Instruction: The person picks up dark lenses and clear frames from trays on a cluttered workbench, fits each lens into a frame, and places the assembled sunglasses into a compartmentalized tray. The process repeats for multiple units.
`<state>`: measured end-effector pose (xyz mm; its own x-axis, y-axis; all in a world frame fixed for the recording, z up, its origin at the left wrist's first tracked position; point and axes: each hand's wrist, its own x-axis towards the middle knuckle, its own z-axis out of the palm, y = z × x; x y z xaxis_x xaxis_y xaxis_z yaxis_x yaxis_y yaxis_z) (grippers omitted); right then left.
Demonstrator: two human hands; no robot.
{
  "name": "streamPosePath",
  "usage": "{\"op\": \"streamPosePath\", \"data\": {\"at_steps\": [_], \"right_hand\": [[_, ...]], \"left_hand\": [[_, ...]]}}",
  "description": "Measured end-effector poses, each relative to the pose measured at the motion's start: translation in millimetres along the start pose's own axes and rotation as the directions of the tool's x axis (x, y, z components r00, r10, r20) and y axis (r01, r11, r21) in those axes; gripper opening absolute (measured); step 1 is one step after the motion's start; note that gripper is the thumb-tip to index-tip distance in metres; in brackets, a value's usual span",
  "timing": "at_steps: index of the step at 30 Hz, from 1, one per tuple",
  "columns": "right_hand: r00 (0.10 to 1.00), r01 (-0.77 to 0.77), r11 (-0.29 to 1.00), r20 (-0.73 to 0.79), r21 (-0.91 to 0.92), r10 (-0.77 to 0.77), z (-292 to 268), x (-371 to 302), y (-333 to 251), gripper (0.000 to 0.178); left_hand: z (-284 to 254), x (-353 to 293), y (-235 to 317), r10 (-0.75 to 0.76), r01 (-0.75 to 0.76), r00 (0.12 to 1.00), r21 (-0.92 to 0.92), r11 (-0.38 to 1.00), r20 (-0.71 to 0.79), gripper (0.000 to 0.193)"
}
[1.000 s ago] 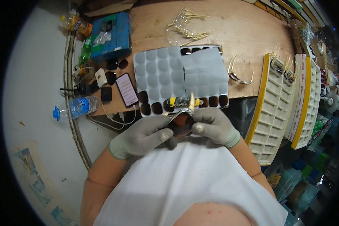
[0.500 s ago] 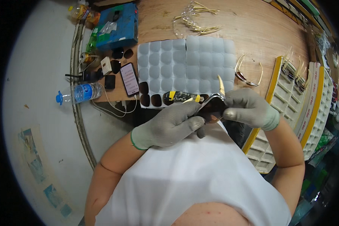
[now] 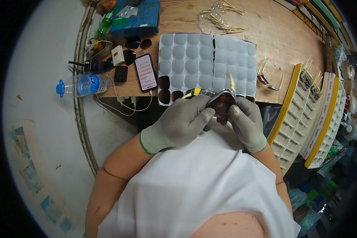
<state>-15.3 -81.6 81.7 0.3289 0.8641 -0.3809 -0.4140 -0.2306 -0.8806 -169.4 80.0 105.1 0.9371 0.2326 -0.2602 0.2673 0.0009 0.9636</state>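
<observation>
two gloved hands meet over one pair of sunglasses (image 3: 222, 104), held just above the near edge of the wooden bench (image 3: 281, 35) and close to the person's chest. compared with a second ago, the pair has shifted rightward along the bench edge, and half a second ago it sat much as it does now; the hands have closed in tighter around it. judgement: work on this one pair is continuing, not finished, since it has not been set down.

left hand (image 3: 178, 123): fingers curled together, thumb and forefinger clamped on the left side of the frame. right hand (image 3: 246, 121): fingers wrapped around the right side from beneath, pinching the frame edge.

orientation: dark lens faces up and toward the person; long axis of the front runs roughly left to right, tilted up at the right. one yellowish temple arm (image 3: 231, 81) sticks up and away toward the bench.

just beyond: two grey blister trays (image 3: 206, 59) side by side, dark lenses in the near row. right of them, a loose pair of gold-armed glasses (image 3: 270, 77), then white compartment trays with yellow edges (image 3: 301, 115). left of the blister trays: a smartphone (image 3: 146, 72), lit; a water bottle (image 3: 83, 85); a blue box (image 3: 137, 18).
</observation>
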Motion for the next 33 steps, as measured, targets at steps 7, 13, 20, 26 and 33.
{"op": "streamPosePath", "data": {"at_steps": [7, 13, 20, 26, 33], "right_hand": [[0.997, 0.077, 0.979, -0.003, -0.191, -0.079, 57.2, -19.9, -21.7, 0.025], [0.993, -0.114, 0.984, -0.027, -0.138, 0.111, 83.6, -17.4, -16.5, 0.03], [0.99, 0.1, 0.922, -0.051, -0.374, -0.128, 84.5, -9.4, -0.3, 0.05], [0.853, 0.512, 0.467, 0.366, -0.721, -0.372, 65.5, 18.6, -11.3, 0.044], [0.841, 0.533, 0.518, 0.353, -0.669, -0.409, 9.5, 24.9, -20.3, 0.026]], "left_hand": [[-32.6, -42.3, -2.3, 0.235, -0.236, 0.972, 0.124, 0.964, 0.025, 0.026], [-37.1, -60.9, -17.0, 0.338, -0.322, 0.941, 0.325, 0.889, 0.009, 0.04], [-57.5, -49.6, -20.5, 0.465, -0.456, 0.882, 0.374, 0.808, 0.073, 0.039], [-60.2, -43.8, -12.6, 0.297, -0.364, 0.93, 0.448, 0.816, 0.215, 0.033], [-101.4, 30.9, -130.5, -0.188, 0.511, 0.714, 0.318, 0.799, -0.674, 0.052]]}}
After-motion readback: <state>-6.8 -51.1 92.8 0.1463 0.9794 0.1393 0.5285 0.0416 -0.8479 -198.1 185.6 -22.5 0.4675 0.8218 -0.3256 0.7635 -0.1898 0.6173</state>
